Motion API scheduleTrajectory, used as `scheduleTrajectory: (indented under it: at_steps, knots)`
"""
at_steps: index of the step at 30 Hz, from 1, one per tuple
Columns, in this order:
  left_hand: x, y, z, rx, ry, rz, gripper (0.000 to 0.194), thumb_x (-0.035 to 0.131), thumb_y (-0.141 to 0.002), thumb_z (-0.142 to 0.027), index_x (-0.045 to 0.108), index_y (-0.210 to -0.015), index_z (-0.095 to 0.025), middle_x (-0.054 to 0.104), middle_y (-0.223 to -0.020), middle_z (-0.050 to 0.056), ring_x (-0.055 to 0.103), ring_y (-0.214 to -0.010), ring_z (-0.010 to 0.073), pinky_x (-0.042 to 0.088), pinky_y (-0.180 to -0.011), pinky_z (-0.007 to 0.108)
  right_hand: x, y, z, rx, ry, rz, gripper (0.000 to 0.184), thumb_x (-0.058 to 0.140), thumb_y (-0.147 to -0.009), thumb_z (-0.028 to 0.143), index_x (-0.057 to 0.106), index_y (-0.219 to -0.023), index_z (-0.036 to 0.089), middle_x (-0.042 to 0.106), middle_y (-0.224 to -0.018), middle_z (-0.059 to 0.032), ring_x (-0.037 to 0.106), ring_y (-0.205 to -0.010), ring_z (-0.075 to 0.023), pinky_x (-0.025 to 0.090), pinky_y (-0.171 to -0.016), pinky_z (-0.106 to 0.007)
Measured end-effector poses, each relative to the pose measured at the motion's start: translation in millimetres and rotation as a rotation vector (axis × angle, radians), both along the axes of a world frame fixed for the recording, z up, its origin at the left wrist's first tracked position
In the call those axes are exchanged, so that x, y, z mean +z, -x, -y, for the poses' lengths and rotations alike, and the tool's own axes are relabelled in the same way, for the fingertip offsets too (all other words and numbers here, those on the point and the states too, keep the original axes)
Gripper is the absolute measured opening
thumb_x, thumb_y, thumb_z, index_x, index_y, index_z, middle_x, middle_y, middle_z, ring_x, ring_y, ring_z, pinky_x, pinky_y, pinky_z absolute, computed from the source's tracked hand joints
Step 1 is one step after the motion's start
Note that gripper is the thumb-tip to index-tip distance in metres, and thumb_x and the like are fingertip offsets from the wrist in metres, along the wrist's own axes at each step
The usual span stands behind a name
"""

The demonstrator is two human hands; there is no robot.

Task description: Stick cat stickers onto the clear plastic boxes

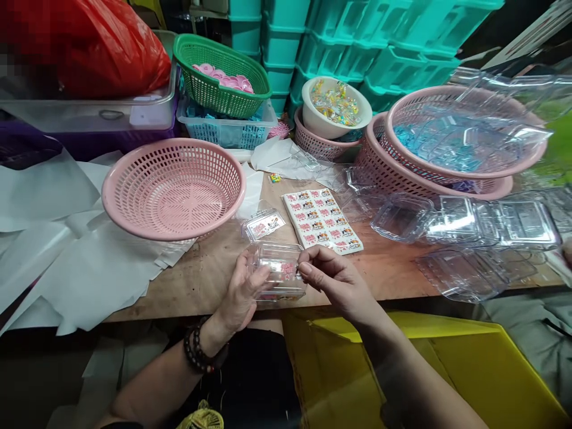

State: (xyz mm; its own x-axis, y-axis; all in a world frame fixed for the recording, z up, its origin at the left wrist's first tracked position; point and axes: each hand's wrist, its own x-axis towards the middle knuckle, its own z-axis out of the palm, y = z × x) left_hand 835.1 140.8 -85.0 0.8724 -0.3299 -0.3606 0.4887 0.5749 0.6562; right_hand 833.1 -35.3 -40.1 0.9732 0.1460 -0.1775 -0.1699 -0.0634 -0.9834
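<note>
My left hand [241,292] grips a small clear plastic case [277,251] above the front edge of the table. Against the case's face lies a sticker [285,270] with a pink print. At the right end of that sticker, the thumb and forefinger of my right hand [333,277] are pinched together; their tips partly hide its edge. Just behind the case rests another clear case [263,225] bearing a cat sticker. A stack of sticker sheets [324,220], printed with pink lettering and cats, lies beyond my right hand.
An empty pink basket [192,205] stands at left beside loose white paper sheets [80,256]. Several clear cases [465,223] spread along the right. Behind are stacked pink baskets [378,149], a white bowl [308,107], a green basket [183,65] and turquoise bins [339,53].
</note>
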Motion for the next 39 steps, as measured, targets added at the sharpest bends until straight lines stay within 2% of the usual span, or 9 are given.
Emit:
scheduleTrajectory:
  at_steps: [3,5,8,11,19,26,35,39]
  knots:
    - [-0.6,-2.6,-3.9,-0.013,0.037,-0.062,0.077,0.077,-0.079,-0.045,0.039,-0.145,-0.032,0.053,-0.144,0.009,0.063,-0.117,0.0285,0.056,-0.095,0.045,9.3,2.2,-4.4,0.037,0.055,0.021,0.035,0.068,-0.083,0.053,0.057,-0.079,0.020,0.052,-0.071,0.0007,0.047,-0.065,-0.0123,0.041,-0.062,-0.027]
    - [-2.1,-3.6,-5.7,-0.015,0.048,-0.094,0.076,0.077,-0.080,-0.044,0.040,-0.146,-0.035,0.048,-0.150,0.007,0.063,-0.118,0.0285,0.058,-0.094,0.044,14.1,2.1,-5.9,0.056,0.092,0.028,0.036,0.066,-0.084,0.054,0.058,-0.079,0.019,0.053,-0.072,0.0003,0.049,-0.067,-0.0127,0.042,-0.064,-0.027]
    - [-4.3,-2.7,-7.5,-0.036,0.090,-0.086,0.073,0.077,-0.080,-0.046,0.044,-0.145,-0.035,0.046,-0.152,0.007,0.062,-0.120,0.0298,0.058,-0.093,0.044,19.9,-0.5,-5.9,0.048,0.208,0.053,0.036,0.065,-0.084,0.054,0.059,-0.079,0.019,0.055,-0.072,-0.0005,0.050,-0.068,-0.0136,0.042,-0.064,-0.027]
    - [-5.6,-0.4,-9.1,-0.023,0.127,-0.055,0.076,0.075,-0.081,-0.048,0.041,-0.147,-0.035,0.048,-0.151,0.007,0.059,-0.125,0.0293,0.056,-0.097,0.043,25.2,-4.1,-6.2,0.047,0.321,0.085,0.034,0.062,-0.086,0.052,0.059,-0.078,0.019,0.057,-0.072,-0.0010,0.051,-0.069,-0.0144,0.041,-0.064,-0.028]
    - [-9.8,-0.1,-11.3,-0.032,0.149,-0.028,0.073,0.072,-0.081,-0.056,0.044,-0.145,-0.035,0.048,-0.151,0.007,0.056,-0.129,0.0287,0.052,-0.102,0.042,32.9,-10.0,-14.7,0.124,0.468,0.103,0.029,0.057,-0.088,0.045,0.058,-0.077,0.019,0.058,-0.070,-0.0011,0.050,-0.066,-0.0144,0.039,-0.060,-0.027]
    - [-11.5,-0.1,-13.8,-0.046,0.127,-0.012,0.076,0.070,-0.082,-0.058,0.040,-0.147,-0.034,0.052,-0.147,0.009,0.059,-0.124,0.0295,0.054,-0.098,0.042,32.1,-13.0,-17.9,0.136,0.534,0.081,0.027,0.055,-0.088,0.044,0.058,-0.076,0.020,0.060,-0.071,-0.0018,0.052,-0.068,-0.0159,0.039,-0.062,-0.028]
    - [-7.7,-1.2,-13.4,-0.017,0.088,0.008,0.078,0.077,-0.074,-0.058,0.047,-0.141,-0.033,0.046,-0.152,0.008,0.059,-0.124,0.0298,0.055,-0.095,0.039,31.6,-15.4,-18.8,0.136,0.551,0.100,0.026,0.056,-0.088,0.043,0.059,-0.076,0.020,0.062,-0.071,-0.0022,0.052,-0.067,-0.0156,0.039,-0.060,-0.027]
    - [-8.0,-1.4,-14.9,-0.027,0.085,-0.013,0.085,0.082,-0.069,-0.056,0.044,-0.141,-0.032,0.050,-0.148,0.010,0.064,-0.114,0.0285,0.057,-0.091,0.039,28.2,-16.6,-17.8,0.140,0.565,0.091,0.025,0.057,-0.087,0.042,0.059,-0.077,0.020,0.062,-0.070,-0.0024,0.053,-0.067,-0.0159,0.039,-0.060,-0.027]
